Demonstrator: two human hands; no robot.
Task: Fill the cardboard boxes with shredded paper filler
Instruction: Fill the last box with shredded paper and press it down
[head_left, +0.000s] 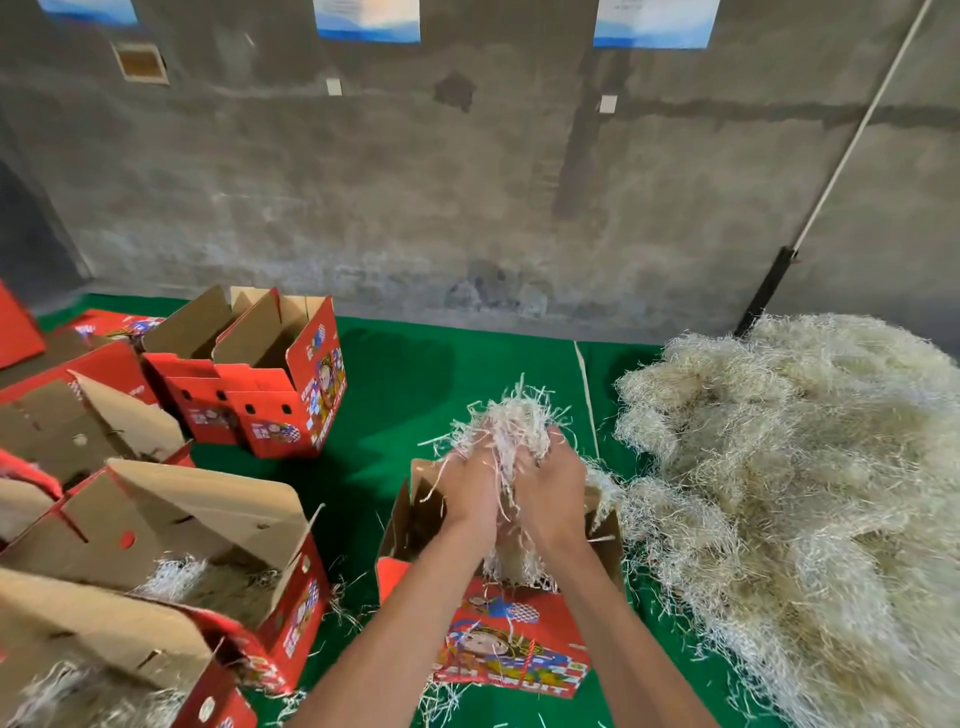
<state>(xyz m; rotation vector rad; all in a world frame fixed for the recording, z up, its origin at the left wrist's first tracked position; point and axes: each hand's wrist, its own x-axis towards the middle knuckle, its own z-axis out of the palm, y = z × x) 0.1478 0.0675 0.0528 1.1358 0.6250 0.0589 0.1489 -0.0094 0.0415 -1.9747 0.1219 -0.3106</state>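
1. Both hands, left hand (470, 486) and right hand (553, 488), are curled around one clump of shredded paper (511, 426), pressing it between them above the open red box (498, 587). Strands stick out above the fingers and hang below the palms.

2. Loose strands are the first risk: the clump is springy and only squeezed from the sides, so if the hands part before it is down inside the box, pieces will likely fall onto the green mat (415, 374).

3. Upright box flaps narrow the opening. A clump pushed down off-centre could catch a flap, fold it inward, or tip the light box.

4. Some filler already shows in the box under the wrists; overstuffing could stop the flaps closing.

5. Just right of the box lies the big pile of filler (789, 467), touching its side, so stray strands may drag across.

6. To the left, filled boxes (218, 566) stand near, and empty boxes (270, 374) wait further back.
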